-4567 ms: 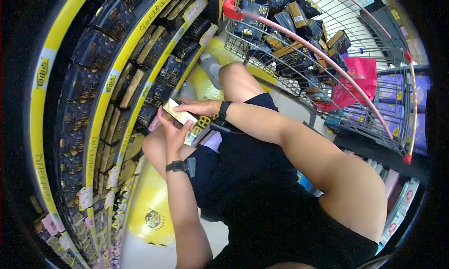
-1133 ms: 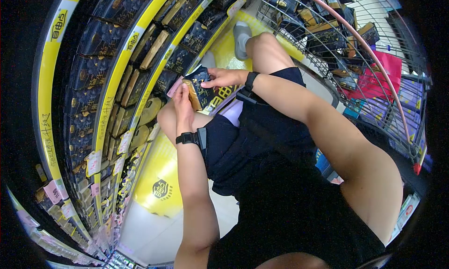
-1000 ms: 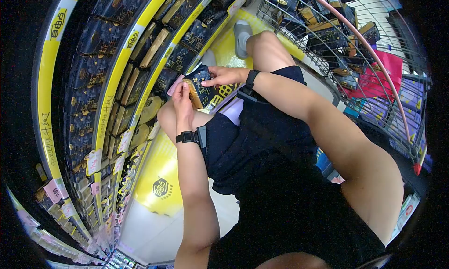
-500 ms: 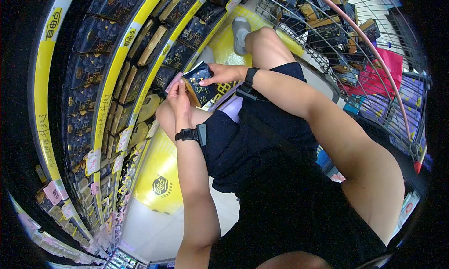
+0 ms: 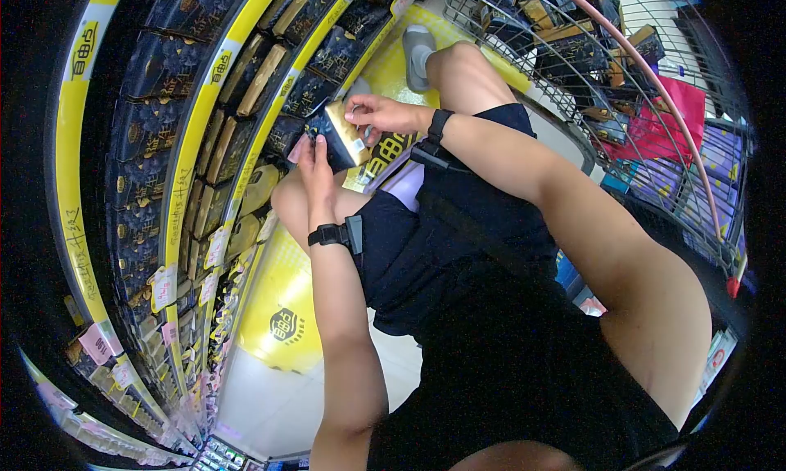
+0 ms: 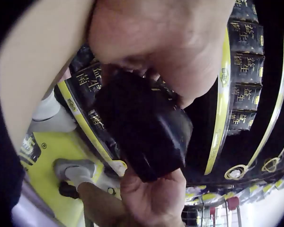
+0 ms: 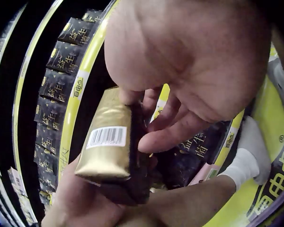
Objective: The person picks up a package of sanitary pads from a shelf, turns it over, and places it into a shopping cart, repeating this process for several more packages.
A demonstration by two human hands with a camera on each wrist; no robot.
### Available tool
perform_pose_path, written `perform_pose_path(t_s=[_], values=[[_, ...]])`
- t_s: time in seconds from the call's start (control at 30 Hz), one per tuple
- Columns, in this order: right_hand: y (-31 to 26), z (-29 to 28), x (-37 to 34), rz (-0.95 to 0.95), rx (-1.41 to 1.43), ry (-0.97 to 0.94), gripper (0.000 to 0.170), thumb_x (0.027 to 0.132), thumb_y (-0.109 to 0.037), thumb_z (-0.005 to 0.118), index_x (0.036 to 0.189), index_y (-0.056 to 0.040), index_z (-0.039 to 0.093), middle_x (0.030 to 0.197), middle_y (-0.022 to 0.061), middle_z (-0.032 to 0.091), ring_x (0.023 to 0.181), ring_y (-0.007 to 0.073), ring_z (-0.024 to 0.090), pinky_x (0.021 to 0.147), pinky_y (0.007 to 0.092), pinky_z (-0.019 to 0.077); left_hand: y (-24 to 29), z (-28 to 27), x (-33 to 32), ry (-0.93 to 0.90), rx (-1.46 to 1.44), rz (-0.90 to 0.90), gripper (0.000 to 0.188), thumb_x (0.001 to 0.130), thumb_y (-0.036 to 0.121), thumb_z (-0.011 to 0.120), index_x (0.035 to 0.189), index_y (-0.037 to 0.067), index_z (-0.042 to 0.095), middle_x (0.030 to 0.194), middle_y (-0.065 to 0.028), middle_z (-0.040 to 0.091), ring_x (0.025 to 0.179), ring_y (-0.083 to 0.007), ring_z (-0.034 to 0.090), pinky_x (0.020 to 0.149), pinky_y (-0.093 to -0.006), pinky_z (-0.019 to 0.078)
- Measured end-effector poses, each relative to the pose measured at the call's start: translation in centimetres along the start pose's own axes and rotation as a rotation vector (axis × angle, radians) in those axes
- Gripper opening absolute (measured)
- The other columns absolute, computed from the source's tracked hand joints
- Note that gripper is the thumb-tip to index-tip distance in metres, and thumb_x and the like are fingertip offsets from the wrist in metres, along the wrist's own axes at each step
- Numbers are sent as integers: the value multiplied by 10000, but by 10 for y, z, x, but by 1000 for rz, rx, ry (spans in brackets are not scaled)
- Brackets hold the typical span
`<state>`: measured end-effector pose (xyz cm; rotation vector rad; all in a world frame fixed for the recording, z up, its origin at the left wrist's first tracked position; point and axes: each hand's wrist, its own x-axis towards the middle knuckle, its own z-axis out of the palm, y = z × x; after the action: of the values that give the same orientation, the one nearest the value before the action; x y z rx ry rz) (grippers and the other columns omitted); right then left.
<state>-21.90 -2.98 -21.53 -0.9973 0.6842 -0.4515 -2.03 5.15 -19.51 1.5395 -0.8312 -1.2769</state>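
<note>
A black pack of sanitary pads (image 5: 334, 137) with a gold side and a white barcode label is held above the knees, in front of the shelves. My left hand (image 5: 315, 170) grips its lower end, thumb on the black face. From the other side my right hand (image 5: 385, 115) touches the gold side with a fingertip, its other fingers loosely bent. In the right wrist view the pack's gold side (image 7: 104, 135) faces up and my right hand (image 7: 194, 61) arches over it. The left wrist view shows the pack (image 6: 146, 127) dark, with the left fingers partly hidden behind it.
Shelves with yellow edge strips (image 5: 184, 168) and rows of similar black packs (image 5: 155, 111) stand close on the left. A wire shopping cart (image 5: 639, 54) at the upper right holds several packs and a pink bag (image 5: 667, 123). A yellow floor sticker (image 5: 282, 307) lies below.
Over the last half second the pack has been turned so its gold side and barcode face up. My right fingers have shifted from the black face to the gold side.
</note>
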Motion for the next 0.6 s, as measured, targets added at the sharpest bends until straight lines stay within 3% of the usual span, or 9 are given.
perform_pose_path(t_s=[0.13, 0.27, 0.43, 0.53, 0.6], values=[[-7, 3, -4, -7, -9, -13, 234, 957, -294, 624, 1086, -110, 559, 911, -10, 588, 763, 98, 571, 633, 248, 527, 11, 2, -2, -135, 15, -12, 380, 958, 199, 624, 1249, -31, 541, 1150, -97, 626, 1039, -151, 570, 942, -286, 432], [-5, 1, -2, -55, -116, 5, 302, 932, -353, 655, 1086, -107, 568, 922, -12, 585, 810, 84, 563, 653, 240, 503, 21, 8, -10, -181, 67, -10, 400, 919, 161, 678, 1246, -25, 540, 1152, -95, 626, 1027, -140, 580, 927, -279, 444], [-6, 2, -3, -27, -146, 29, 458, 865, -466, 702, 1090, -83, 593, 991, 33, 602, 907, 128, 577, 688, 275, 528, 17, 11, -10, -75, 11, -51, 550, 898, 155, 699, 1341, -11, 418, 1183, -131, 594, 1066, -186, 577, 944, -301, 445], [-6, 5, -4, 65, -81, -1, 568, 843, -511, 706, 1175, -71, 566, 1078, 57, 590, 975, 146, 573, 716, 288, 540, 18, 12, -11, -9, -52, -66, 587, 914, 189, 678, 1373, 4, 364, 1197, -153, 571, 1080, -212, 574, 946, -317, 454], [-5, 6, -5, 91, -90, -39, 579, 865, -456, 703, 1247, -59, 523, 1061, 47, 581, 957, 135, 574, 720, 281, 538, 20, 12, -13, -1, -101, -70, 579, 928, 213, 659, 1375, 7, 355, 1197, -161, 565, 1080, -218, 574, 940, -326, 464]])
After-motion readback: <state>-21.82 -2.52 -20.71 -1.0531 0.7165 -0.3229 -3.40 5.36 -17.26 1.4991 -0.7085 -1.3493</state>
